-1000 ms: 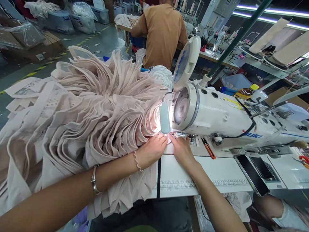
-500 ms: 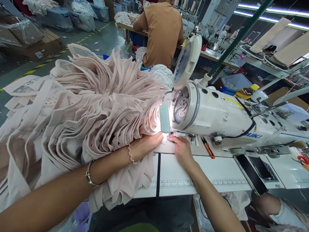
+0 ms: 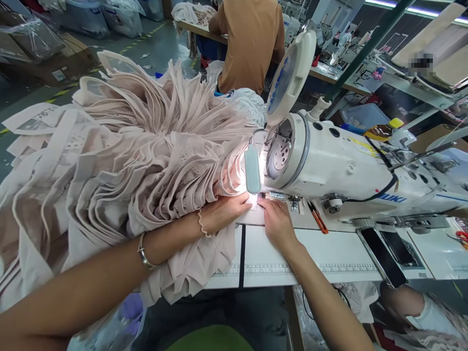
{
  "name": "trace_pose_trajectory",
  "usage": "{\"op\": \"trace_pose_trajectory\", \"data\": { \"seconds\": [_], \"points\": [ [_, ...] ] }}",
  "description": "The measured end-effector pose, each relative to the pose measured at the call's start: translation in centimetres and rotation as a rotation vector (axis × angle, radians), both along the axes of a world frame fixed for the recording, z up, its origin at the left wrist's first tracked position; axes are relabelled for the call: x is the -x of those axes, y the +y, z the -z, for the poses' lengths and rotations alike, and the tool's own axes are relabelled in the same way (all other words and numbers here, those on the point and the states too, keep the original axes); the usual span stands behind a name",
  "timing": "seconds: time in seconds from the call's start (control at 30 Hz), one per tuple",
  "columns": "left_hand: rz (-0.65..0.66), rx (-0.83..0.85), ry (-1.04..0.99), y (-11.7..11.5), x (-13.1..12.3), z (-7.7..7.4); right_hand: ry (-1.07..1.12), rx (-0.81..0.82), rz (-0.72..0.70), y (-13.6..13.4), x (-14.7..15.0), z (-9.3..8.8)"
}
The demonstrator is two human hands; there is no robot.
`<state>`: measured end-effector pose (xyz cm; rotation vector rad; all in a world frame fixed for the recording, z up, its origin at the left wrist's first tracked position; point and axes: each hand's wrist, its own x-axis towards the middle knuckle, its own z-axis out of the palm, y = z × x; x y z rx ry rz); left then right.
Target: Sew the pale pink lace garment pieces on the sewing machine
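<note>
1. Left hand [image 3: 224, 210] and right hand [image 3: 277, 220], now nearer the sewing machine [image 3: 329, 165] needle than a second ago; fingers pressed flat, pinning the fabric edge [image 3: 252, 202]
2. Pleated blush fabric [image 3: 139, 146], soft ribbed heap left of the machine, spilling over the white desk [image 3: 329, 253]

A small work lamp [image 3: 253, 169] on the sewing machine [image 3: 340, 168] throws hard white glare at the centre, washing out the fabric [image 3: 146, 161] there, perhaps the fingertips too. Strip lights [image 3: 420, 9] glow at one o'clock. Elsewhere light is even and soft. Wide-angle bending stretches the edges; a blurred patch sits at two o'clock.
</note>
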<state>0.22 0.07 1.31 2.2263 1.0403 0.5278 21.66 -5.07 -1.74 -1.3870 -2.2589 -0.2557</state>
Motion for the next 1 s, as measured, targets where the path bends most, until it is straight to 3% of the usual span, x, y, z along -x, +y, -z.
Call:
{"op": "trace_pose_trajectory", "data": {
  "seconds": [0.17,0.43,0.57,0.7,1.0],
  "points": [
    [-0.002,-0.002,-0.008,-0.1,0.2,-0.4,-0.073,-0.145,-0.061,-0.5,0.6,-0.9],
    [0.239,-0.421,0.249,-0.5,-0.1,-0.3,-0.160,-0.193,0.006,-0.3,2.5,-0.8],
    [0.233,-0.529,0.356,-0.7,-0.2,0.1,0.080,-0.087,0.064,-0.2,2.8,-0.8],
    [0.215,-0.569,0.337,-0.8,-0.1,0.6,0.297,0.041,0.093,-0.5,2.2,-1.2],
    [0.165,-0.721,0.270,-0.7,-0.3,1.9,0.242,-0.027,-0.061,-1.0,1.0,-1.4]
  ]
}}
